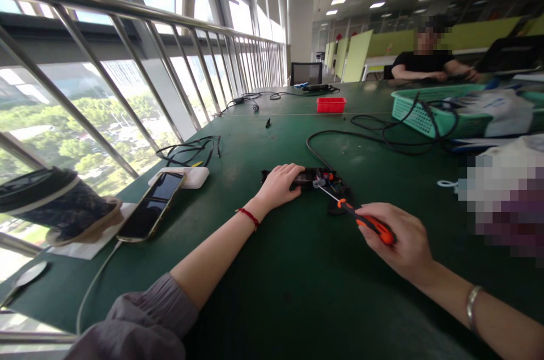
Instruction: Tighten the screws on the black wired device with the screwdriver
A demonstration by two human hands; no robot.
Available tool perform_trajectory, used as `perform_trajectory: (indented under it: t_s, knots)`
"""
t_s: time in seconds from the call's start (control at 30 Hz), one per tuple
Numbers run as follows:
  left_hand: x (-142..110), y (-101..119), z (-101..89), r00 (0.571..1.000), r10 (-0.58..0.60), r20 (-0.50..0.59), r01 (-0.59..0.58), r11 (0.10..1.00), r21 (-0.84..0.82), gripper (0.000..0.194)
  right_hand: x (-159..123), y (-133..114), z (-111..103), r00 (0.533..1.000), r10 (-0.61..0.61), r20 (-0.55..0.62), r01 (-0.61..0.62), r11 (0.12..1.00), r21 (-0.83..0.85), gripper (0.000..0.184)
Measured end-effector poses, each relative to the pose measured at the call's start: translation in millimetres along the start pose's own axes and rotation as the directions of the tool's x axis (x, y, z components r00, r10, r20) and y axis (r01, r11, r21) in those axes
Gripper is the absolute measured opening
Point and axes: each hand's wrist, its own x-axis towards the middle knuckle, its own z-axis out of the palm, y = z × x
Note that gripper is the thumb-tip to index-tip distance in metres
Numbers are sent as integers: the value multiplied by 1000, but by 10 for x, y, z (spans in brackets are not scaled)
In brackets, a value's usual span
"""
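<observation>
On the green table lies a black device [306, 177] with a cable; its right part is open and shows small red and grey parts inside. My left hand [281, 183] is closed over the device's left part, fingers across its top. In my right hand [402, 241] is an orange and black screwdriver [374, 225], gripped by the handle. The screwdriver's shaft slants up and left, and its tip is at the device's open part; whether it sits in a screw is too small to tell. A black piece [338, 206] lies just below the device, partly behind the screwdriver.
A red tray [331, 105] stands farther back. To the right is a green basket [419, 113] with bags and cables. On the left are a phone [152, 207], a white case [196, 177], a cup [63, 207] and black cables [187, 150]. A person [425, 59] sits across the table.
</observation>
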Motion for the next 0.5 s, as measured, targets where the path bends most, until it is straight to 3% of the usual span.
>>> perform_trajectory:
  t_s: [0.07,0.17,0.3,0.5]
  knots:
    - [1,3,-2,1000,-9,6,9,1000,-3,39,-17,27,1,999,51,19,-51,999,1,9]
    - [3,11,-9,1000,-25,20,25,1000,-12,39,-65,77,35,993,95,-77,-95,995,4,21]
    - [4,16,-15,999,-32,27,32,999,-17,39,-90,93,80,984,76,-160,-66,996,67,37]
    - [7,4,10,1000,-23,13,23,1000,-17,39,-56,80,51,993,5,-119,-5,1000,-2,27]
